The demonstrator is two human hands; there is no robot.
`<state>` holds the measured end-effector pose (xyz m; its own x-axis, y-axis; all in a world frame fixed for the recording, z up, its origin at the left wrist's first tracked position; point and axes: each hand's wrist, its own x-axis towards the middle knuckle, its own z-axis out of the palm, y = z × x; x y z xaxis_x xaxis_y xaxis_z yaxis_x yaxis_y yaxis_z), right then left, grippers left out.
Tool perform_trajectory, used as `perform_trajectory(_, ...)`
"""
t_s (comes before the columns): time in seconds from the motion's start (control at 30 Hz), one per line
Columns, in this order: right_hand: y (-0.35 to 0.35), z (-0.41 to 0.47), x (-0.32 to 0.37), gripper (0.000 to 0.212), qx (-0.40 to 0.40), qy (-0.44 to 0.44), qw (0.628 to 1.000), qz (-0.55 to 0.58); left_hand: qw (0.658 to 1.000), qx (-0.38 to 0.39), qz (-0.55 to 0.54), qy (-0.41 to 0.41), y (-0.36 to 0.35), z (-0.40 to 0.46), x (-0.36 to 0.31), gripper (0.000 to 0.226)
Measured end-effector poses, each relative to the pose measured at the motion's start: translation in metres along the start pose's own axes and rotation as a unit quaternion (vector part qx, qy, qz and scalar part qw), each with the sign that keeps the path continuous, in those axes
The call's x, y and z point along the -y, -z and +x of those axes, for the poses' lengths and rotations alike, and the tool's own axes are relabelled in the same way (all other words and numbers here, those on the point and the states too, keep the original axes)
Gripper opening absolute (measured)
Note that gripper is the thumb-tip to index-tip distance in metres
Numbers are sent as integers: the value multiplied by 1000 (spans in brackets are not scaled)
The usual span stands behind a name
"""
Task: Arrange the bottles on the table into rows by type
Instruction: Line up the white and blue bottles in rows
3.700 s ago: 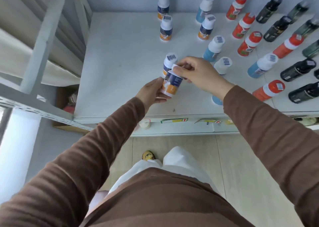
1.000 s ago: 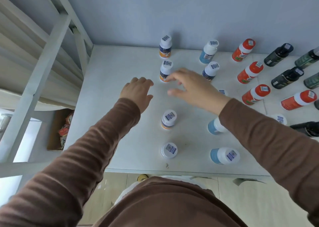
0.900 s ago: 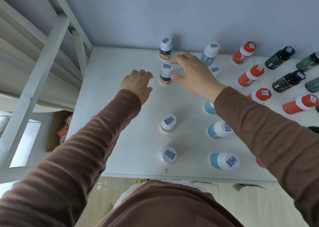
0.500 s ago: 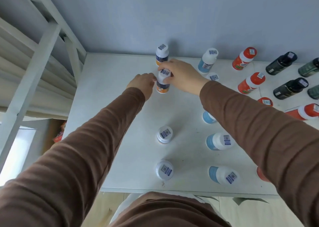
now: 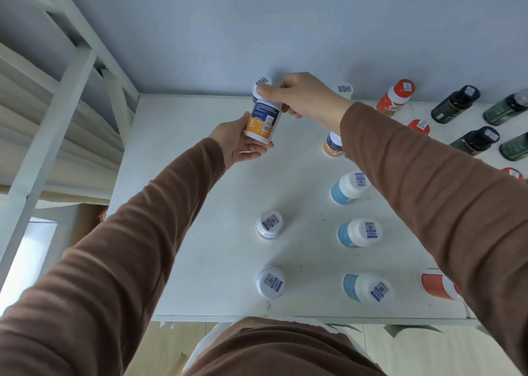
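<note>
A white table [image 5: 217, 233] stands against a pale blue wall [image 5: 285, 24], and a white metal rack [image 5: 57, 113] is at its left side. Both hands hold one orange bottle [image 5: 263, 120] above the far part of the table, tilted. The left hand [image 5: 240, 143] grips its lower end from below with curled fingers, and the right hand [image 5: 303, 97] pinches its white cap from above. Behind this cap another white cap [image 5: 261, 81] shows near the wall. Two more capped bottles stand in a line toward the near edge, one in the middle [image 5: 270, 223] and one nearer [image 5: 271, 282]. To the right stand three blue bottles [image 5: 358, 232] in a line, and one orange bottle [image 5: 333, 144] stands beyond them, partly hidden by the right sleeve [image 5: 428, 193]. Further right are red bottles [image 5: 395, 98] and dark bottles [image 5: 455, 104].
</note>
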<state>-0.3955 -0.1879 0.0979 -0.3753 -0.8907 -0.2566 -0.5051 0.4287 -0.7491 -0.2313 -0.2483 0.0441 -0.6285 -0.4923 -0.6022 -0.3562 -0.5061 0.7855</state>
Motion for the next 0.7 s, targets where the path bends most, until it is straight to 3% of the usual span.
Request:
perform_trajectory(0.13, -6, -12, -7, 30, 1, 74, 995, -64, 993, -23, 77, -83, 2, -9, 11, 26)
perform_trajectory(0.23, -12, -33, -11, 35, 17, 123, 985, -117, 979, -15, 154, -134, 8, -15, 23, 8)
perform_trajectory(0.33, -23, -54, -19, 33, 43, 167, 969, -177, 954, -16, 244, -172, 16, -19, 41, 13)
perform_trajectory(0.53, -54, -74, -38, 32, 92, 212, 941, -248, 829, -80, 508, -221, 28, -23, 62, 25)
perform_trajectory(0.7, -61, -77, -42, 42, 122, 217, 932, -264, 776, -116, 577, -226, 30, -22, 66, 31)
